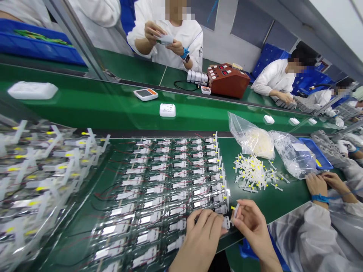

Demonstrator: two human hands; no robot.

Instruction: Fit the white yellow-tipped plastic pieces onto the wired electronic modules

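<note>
tabletop carries clear tray. left hand: closed on small white housing at tray's right edge. right hand: pinching yellow-tipped tube, just right of housing, long axis steeply slanted, seemingly crosswise to it.

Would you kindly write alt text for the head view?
Left hand holds a white part; right hand holds a yellow-tipped stick beside it. On a green bench lie a tray of white parts and loose sticks, with people beyond.
</note>
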